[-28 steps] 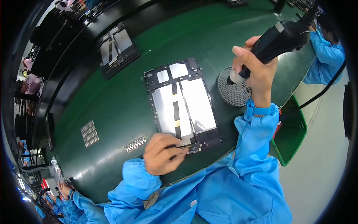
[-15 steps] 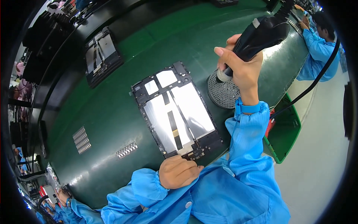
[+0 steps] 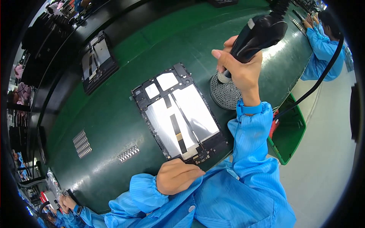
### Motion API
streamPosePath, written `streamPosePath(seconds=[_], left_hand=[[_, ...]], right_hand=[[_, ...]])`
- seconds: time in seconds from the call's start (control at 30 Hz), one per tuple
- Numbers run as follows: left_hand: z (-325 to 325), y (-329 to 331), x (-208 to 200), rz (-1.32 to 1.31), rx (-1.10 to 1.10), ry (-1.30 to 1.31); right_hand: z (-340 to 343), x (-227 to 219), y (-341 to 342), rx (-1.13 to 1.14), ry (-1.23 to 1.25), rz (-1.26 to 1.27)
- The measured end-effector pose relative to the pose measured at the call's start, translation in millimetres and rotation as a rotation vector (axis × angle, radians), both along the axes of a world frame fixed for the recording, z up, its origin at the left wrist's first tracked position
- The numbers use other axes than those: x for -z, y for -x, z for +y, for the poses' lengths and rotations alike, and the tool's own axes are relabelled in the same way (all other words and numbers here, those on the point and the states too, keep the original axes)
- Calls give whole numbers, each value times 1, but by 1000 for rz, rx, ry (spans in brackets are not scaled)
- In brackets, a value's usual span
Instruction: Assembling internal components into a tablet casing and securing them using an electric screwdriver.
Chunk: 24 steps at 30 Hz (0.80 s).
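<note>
Head view: the right hand (image 3: 243, 74) is wrapped around a black electric screwdriver (image 3: 258, 36), fingers closed on its body and thumb stretched out along the near side, with a blue band (image 3: 251, 110) around the wrist. The screwdriver's lower end points down at a round dish (image 3: 224, 97) full of small holes, just to the right of the opened tablet (image 3: 205, 117); whether the tip touches the dish cannot be told. The left hand (image 3: 178, 176) is at the tablet's near edge, fingers folded together and only loosely bent, back of the hand up; whether it grips anything underneath cannot be seen. The tablet lies flat on the green table (image 3: 114, 98) in front of the person, tilted slightly, its bright silver plates and dark strips facing up and a small circuit board (image 3: 203, 155) at its near end. To the tablet's left, near it, is a short strip of small metal pieces (image 3: 128, 153), and farther left a larger sheet of metal pieces (image 3: 82, 144). Beyond the tablet, to the far left, lies a second opened tablet (image 3: 98, 62). Right of the tablet, past the person's sleeve (image 3: 251, 133), is a green bin (image 3: 292, 144) with something red (image 3: 273, 128) inside. Well apart, to the tablet's far right, sits a co-worker in blue (image 3: 323, 53).
</note>
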<state>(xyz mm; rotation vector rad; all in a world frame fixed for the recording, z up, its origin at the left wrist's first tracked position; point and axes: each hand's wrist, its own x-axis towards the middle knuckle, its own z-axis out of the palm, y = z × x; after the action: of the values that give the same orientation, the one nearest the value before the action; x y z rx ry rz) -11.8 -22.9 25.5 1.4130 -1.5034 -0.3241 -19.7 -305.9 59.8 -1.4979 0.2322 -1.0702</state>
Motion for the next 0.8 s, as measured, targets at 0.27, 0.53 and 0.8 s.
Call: streamPosePath(seconds=[0.27,0.53,0.8], left_hand=[[23,-52,-14,51,-512,-214],[24,-88,-2,800,-661,-317],[13,-104,17,653,-644,-244]], right_hand=[[12,2,-3,71,-6,75],[30,-17,3,19,68,-100],[63,-32,13,-78,130,-106]])
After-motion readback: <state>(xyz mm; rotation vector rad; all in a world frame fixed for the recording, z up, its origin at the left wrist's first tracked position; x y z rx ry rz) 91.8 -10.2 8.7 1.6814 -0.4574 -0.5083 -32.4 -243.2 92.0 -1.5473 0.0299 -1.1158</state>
